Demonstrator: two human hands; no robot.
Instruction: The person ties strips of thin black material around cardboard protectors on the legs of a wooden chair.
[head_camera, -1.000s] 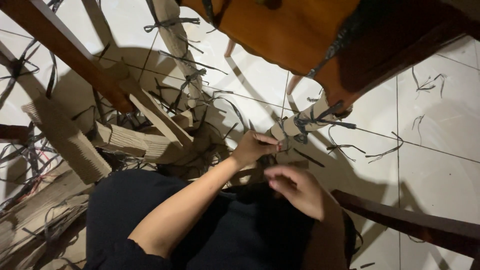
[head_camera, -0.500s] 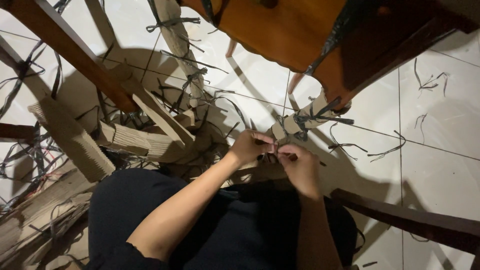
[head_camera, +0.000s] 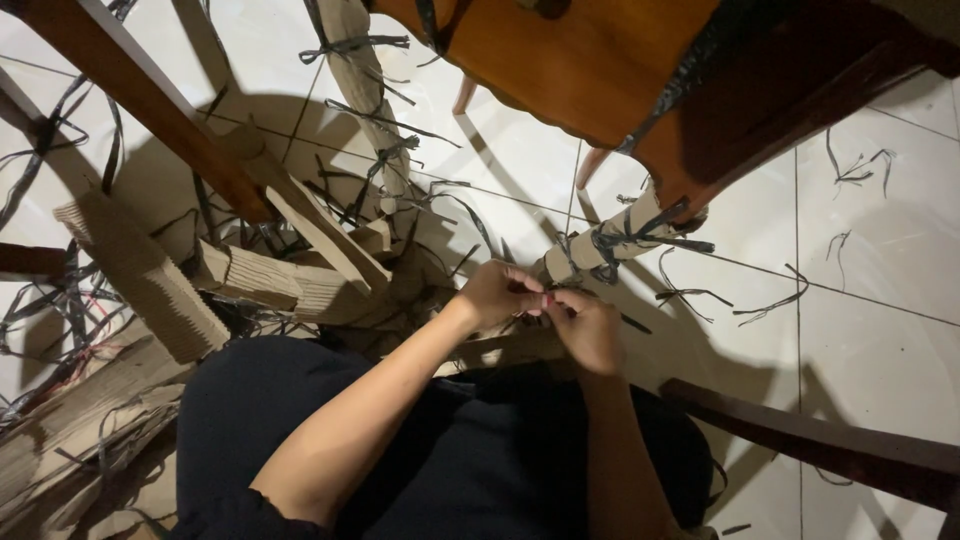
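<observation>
- The cardboard-wrapped chair leg (head_camera: 610, 243) lay low over the tiled floor (head_camera: 880, 250), running down from the brown wooden chair (head_camera: 600, 70), and its near end met your two hands.
- Black plastic strapping (head_camera: 625, 238) was wound and knotted round that leg; loose strands hung off it towards the floor.
- Your left hand (head_camera: 497, 293) was pinched narrow at the leg's near end, fingertips closed on something small; what exactly, the view did not show.
- Your right hand (head_camera: 590, 330) was curled narrow too, its fingertips touching the left's just below the leg's end.
- You would have done well to keep both pinches close to the leg, so a strand stayed taut rather than slipping.
- Left of the leg, stripped cardboard pieces (head_camera: 270, 285) and cut strapping lay heaped.
</observation>
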